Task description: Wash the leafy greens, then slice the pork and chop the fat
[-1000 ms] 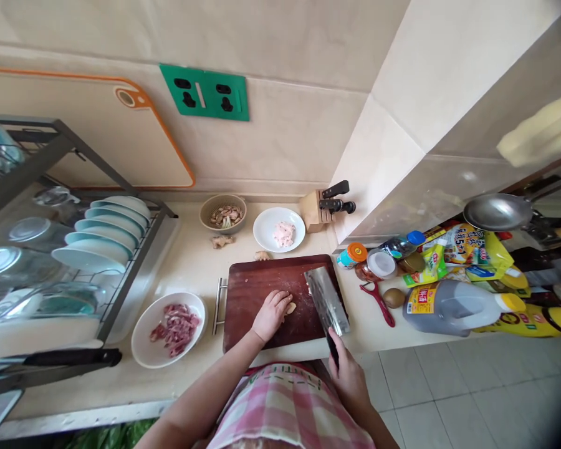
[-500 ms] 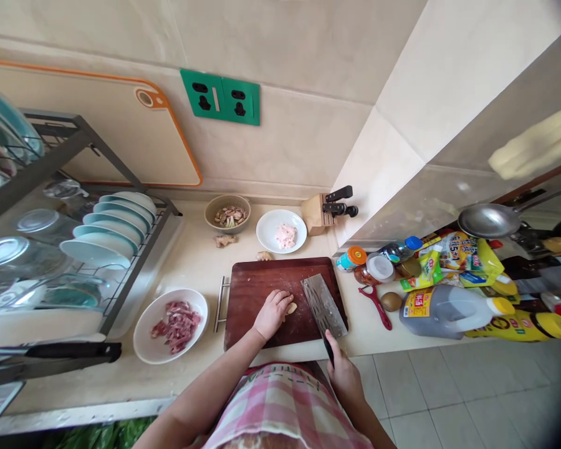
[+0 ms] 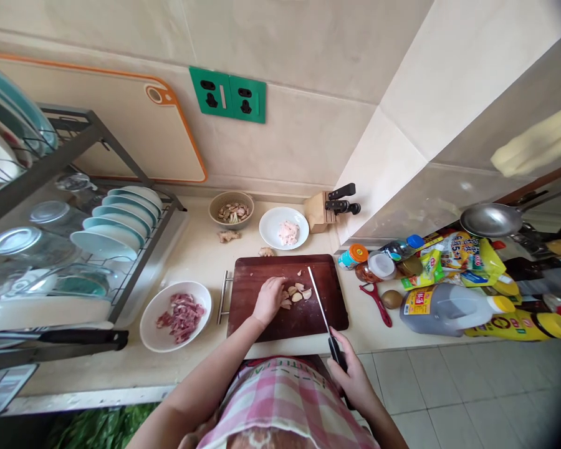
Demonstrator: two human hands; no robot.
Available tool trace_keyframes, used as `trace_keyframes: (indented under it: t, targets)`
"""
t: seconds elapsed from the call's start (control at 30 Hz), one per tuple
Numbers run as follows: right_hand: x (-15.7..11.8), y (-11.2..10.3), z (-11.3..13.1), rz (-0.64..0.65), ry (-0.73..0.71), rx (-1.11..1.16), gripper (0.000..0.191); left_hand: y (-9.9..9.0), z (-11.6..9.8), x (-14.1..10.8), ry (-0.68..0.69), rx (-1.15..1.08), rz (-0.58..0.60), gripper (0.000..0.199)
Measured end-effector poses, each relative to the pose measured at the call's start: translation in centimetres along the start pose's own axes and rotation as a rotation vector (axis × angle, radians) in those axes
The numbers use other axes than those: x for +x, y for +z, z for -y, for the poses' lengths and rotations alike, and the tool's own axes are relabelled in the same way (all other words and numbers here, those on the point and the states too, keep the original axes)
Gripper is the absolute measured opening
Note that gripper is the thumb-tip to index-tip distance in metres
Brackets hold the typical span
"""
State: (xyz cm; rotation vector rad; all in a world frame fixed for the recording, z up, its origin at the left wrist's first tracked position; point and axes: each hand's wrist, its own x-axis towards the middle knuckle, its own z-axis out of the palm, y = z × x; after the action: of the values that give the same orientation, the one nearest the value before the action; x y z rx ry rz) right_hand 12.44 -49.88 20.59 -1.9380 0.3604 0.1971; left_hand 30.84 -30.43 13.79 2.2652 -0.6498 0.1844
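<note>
On the dark brown cutting board [image 3: 257,324] lie several pale cream slices [image 3: 297,294], garlic or ginger; I cannot tell which. My left hand [image 3: 270,299] rests on the board just left of them, its fingers bent and close together. Whatever may be under the fingertips is hidden. My right hand [image 3: 353,374] grips the black handle of a cleaver [image 3: 318,299] at the board's front right. The blade is seen edge-on, as a thin bright line right of the slices. A smaller pale piece [image 3: 300,272] lies beyond the others.
Left of the board stands a white bowl [image 3: 147,321] of sliced raw meat. Behind are a plate [image 3: 268,227] with pale pink meat, a basket [image 3: 212,215], ginger [image 3: 229,236] and a knife block [image 3: 315,214]. A red peeler [image 3: 378,305] and bottles sit right; a dish rack [image 3: 143,262] left.
The cleaver has turned from showing its broad side to edge-on. My left hand has shifted slightly left and curled more, uncovering the pale slices.
</note>
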Motion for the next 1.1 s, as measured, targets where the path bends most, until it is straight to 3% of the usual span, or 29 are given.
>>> trace_keyframes:
  t: [0.1,0.2,0.37,0.53,0.63,0.8,0.93,1.1]
  targets:
    - [1.2,-1.0,-1.1,-0.094,-0.018,-0.219,0.052,-1.9,0.0,-1.4,-0.079,-0.009,-0.054,0.020]
    - [3.5,-2.1,-3.2,-0.151,-0.032,-0.550,0.048,-2.7,-1.1,-2.6,-0.080,0.017,0.022,0.019]
    - [5.6,-3.2,-5.0,-0.148,-0.138,-0.908,0.044,-1.3,-4.0,-1.8,-0.064,0.165,0.214,0.018]
    - [7.1,-3.7,-2.5,-0.143,-0.228,-1.126,0.037,0.7,-6.1,0.9,-0.084,0.324,0.341,0.022]
    - [10.0,-2.9,-0.2,-0.112,-0.317,-1.034,0.029,1.7,-6.6,1.8,-0.100,0.397,0.369,0.021]
    - [15.2,-0.8,1.8,0.159,-0.446,-0.934,0.024,2.7,-6.9,1.6,-0.095,0.486,0.362,0.019]
    - [16.5,-0.4,0.9,0.201,-0.511,-0.842,0.016,2.5,-7.5,1.0,-0.139,0.477,0.332,0.021]
    - [16.6,-0.7,-0.9,0.192,-0.486,-0.494,0.016,2.2,-8.1,0.4,-0.163,0.314,0.239,0.017]
